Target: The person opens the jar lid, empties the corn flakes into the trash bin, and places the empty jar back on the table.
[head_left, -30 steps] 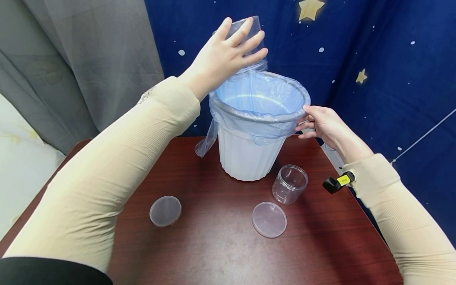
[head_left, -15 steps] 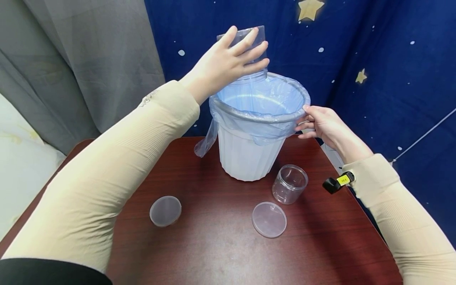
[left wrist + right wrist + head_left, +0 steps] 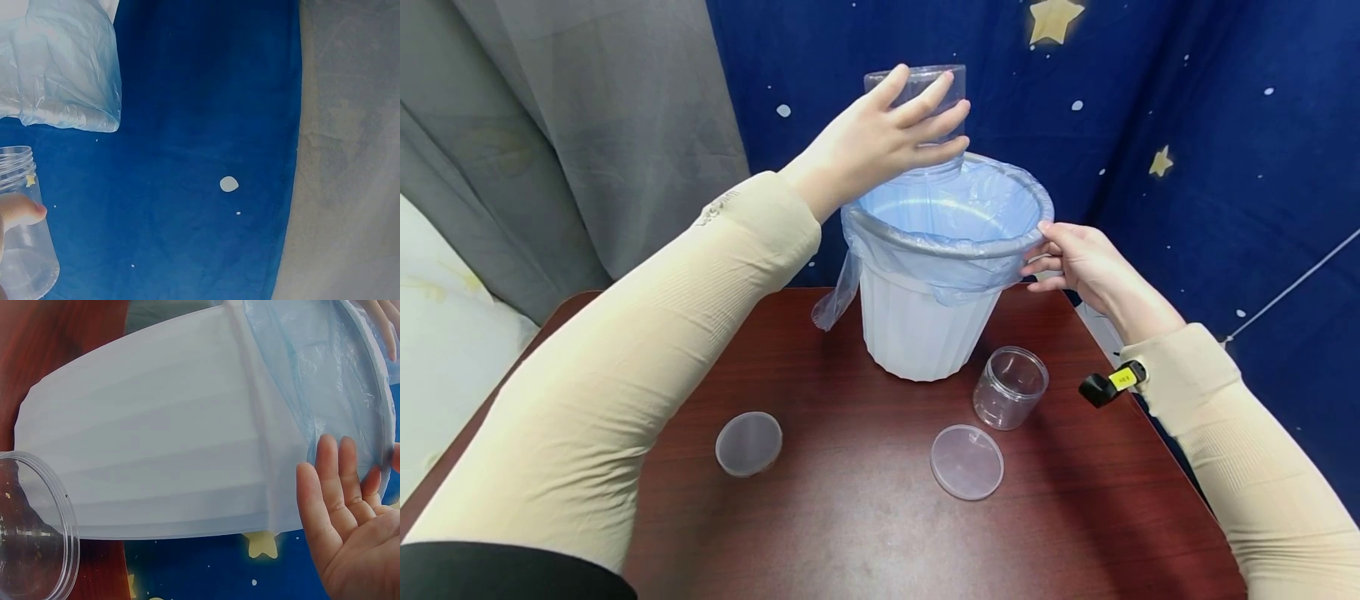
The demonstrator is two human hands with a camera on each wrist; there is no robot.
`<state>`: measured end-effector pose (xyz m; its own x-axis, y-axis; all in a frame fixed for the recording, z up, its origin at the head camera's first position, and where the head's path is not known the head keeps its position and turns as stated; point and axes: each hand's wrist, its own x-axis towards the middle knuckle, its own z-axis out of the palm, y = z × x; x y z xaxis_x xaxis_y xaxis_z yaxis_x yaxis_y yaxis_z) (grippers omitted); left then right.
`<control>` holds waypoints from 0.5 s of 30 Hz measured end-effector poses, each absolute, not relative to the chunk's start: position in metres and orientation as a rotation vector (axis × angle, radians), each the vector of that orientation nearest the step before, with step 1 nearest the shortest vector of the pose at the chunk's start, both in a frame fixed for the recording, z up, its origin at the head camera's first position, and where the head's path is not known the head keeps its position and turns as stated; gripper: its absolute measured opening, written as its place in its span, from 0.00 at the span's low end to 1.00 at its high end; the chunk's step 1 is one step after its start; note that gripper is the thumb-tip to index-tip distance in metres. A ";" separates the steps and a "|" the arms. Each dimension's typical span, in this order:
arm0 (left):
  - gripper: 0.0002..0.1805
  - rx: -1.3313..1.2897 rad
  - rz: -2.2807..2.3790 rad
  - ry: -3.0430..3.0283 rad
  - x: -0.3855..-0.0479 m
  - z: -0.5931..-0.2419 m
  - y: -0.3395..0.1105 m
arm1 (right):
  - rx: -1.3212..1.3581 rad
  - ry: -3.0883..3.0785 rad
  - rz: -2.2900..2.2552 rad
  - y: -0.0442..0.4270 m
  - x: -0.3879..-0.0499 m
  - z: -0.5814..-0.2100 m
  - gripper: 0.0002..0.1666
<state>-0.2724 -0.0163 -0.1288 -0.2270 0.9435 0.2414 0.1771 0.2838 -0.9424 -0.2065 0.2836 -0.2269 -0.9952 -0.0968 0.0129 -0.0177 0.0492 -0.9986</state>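
Note:
My left hand [image 3: 887, 137] grips a clear plastic jar [image 3: 953, 90] with the fingers spread along its side. The jar is upside down, its threaded neck low over the back left of a white trash bin [image 3: 917, 325]. A thin blue bag [image 3: 925, 208] lines the bin and folds over its rim. At the bin's right side my right hand [image 3: 1078, 262] pinches the rim, thumb on top and fingers outside. In the left wrist view the jar [image 3: 28, 262] shows its thread toward the bag, and part of the left thumb or finger lies across it.
A second clear jar [image 3: 1009, 392] stands uncapped on the dark red table [image 3: 850, 533], right of the bin. Two round clear lids, one at left [image 3: 748, 444] and one at right [image 3: 967, 462], lie in front. A starry blue curtain [image 3: 1150, 83] hangs behind.
The left hand has lowered the jar and shifted it slightly right, and the jar has gone from tilted to nearly straight upside down. My right hand has stayed on the rim.

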 end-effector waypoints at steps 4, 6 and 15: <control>0.46 -1.061 1.041 -1.621 -0.272 -0.130 -0.017 | -0.117 2.228 -2.132 0.283 -0.207 -0.227 0.14; 0.46 -1.064 1.043 -1.617 -0.272 -0.131 -0.017 | -0.115 2.224 -2.136 0.283 -0.207 -0.228 0.14; 0.56 -1.040 1.147 -1.598 -0.269 -0.134 -0.017 | -0.120 2.221 -2.142 0.282 -0.208 -0.228 0.15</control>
